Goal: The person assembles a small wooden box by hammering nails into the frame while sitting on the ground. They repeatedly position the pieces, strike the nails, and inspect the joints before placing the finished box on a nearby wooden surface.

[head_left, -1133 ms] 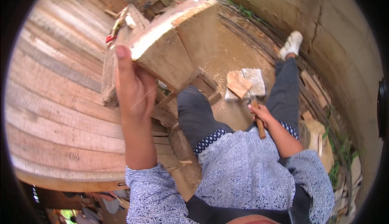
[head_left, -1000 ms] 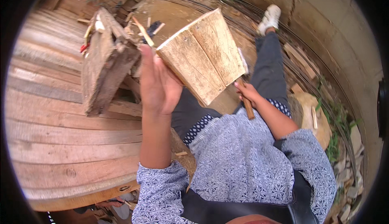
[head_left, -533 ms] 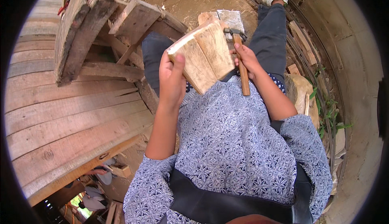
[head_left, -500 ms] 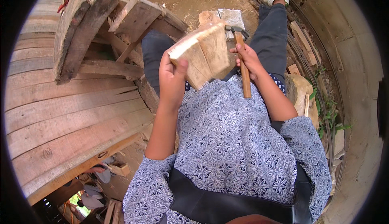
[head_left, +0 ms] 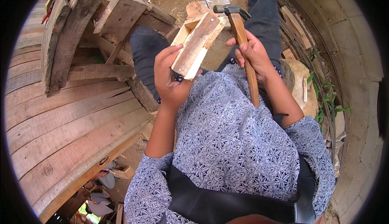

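My left hand (head_left: 172,76) is closed round the lower end of a small wooden box (head_left: 197,45), held tilted above my lap. A narrow darker strip with a nail head near each end faces me, and part of the box's hollow shows beside it. In my right hand (head_left: 256,56) is a hammer (head_left: 244,50), gripped around its wooden handle. Its dark metal head points away from me, just right of the box's far end. The fingertips under the box are partly hidden.
A rough timber bench (head_left: 71,37) stands at the left, beside a plank platform (head_left: 77,131). Ahead, a pale block (head_left: 216,3) lies on the dirt ground. To my right are a large stone (head_left: 300,86), thin rods and a concrete wall (head_left: 344,62).
My left hand has turned the box, so its narrow nailed side and hollow now show instead of its broad face. The hammer has come up closer to me, its head turned.
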`<state>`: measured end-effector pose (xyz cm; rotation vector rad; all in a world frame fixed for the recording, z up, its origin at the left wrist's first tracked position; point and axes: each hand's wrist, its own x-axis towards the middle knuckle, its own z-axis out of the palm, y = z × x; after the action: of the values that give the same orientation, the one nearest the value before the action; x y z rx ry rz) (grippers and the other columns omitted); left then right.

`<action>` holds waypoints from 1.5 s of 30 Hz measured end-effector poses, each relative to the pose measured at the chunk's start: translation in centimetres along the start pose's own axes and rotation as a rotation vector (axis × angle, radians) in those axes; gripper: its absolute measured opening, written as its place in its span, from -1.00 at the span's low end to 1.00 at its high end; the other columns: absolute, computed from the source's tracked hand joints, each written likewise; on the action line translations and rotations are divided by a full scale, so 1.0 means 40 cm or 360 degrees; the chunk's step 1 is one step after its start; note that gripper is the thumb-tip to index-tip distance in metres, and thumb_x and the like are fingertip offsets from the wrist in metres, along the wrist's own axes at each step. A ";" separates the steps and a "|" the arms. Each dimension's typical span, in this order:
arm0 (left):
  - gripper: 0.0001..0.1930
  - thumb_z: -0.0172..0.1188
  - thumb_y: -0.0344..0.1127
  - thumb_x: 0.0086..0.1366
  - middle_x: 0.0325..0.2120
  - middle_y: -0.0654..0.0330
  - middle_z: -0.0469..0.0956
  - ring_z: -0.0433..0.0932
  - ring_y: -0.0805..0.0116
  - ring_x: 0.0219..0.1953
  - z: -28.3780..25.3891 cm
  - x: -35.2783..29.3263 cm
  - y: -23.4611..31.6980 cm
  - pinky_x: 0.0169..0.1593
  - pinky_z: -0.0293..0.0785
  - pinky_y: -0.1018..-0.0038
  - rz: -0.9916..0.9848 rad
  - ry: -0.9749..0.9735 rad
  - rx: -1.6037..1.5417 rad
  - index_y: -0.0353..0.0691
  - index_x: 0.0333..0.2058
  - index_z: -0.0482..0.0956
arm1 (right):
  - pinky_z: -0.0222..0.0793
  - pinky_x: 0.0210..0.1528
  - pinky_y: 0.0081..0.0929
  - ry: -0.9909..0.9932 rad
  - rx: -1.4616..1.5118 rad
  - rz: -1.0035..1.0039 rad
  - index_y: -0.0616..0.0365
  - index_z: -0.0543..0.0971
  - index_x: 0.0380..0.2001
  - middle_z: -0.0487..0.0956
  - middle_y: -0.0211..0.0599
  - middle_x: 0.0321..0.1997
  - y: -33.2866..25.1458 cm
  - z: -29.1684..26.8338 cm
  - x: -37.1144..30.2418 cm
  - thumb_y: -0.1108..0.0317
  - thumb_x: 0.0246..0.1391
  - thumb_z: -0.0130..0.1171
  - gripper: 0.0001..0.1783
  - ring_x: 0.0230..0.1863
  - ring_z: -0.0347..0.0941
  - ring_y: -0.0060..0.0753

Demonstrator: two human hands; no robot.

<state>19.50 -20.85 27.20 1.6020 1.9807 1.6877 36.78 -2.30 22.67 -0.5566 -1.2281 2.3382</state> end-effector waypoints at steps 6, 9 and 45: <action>-0.43 0.50 -0.42 0.05 0.14 0.07 0.33 0.46 0.31 0.10 -0.020 0.002 0.013 0.14 0.45 0.38 -0.0151 0.0077 -0.0312 -0.35 0.03 0.46 | 0.39 -0.56 -0.71 0.0108 0.0027 0.0008 0.22 0.27 0.23 0.53 -0.38 -0.33 -0.039 0.016 -0.010 0.15 0.31 0.13 -0.44 -0.59 0.39 -0.70; -0.44 0.48 -0.31 0.11 0.14 0.06 0.33 0.45 0.31 0.11 -0.028 -0.010 0.004 0.15 0.42 0.38 -0.0202 0.0128 -0.0342 -0.36 0.04 0.47 | 0.38 -0.58 -0.71 0.0092 0.0011 -0.0111 0.18 0.28 0.22 0.52 -0.39 -0.36 -0.066 0.025 -0.016 0.15 0.33 0.10 -0.48 -0.62 0.41 -0.69; -0.49 -0.01 -0.03 0.48 0.19 0.03 0.39 0.37 0.20 0.24 0.045 -0.010 -0.050 0.33 0.24 0.21 -0.1322 0.0591 -0.1872 -0.33 0.19 0.28 | 0.37 -0.55 -0.73 0.0138 -0.0148 0.0108 0.31 0.23 0.24 0.52 -0.38 -0.34 -0.016 0.018 0.006 0.14 0.16 0.32 -0.25 -0.59 0.42 -0.69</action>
<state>19.55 -19.61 24.76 0.0614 0.9731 2.0768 36.32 -2.31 23.56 -0.7335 -1.3014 2.2951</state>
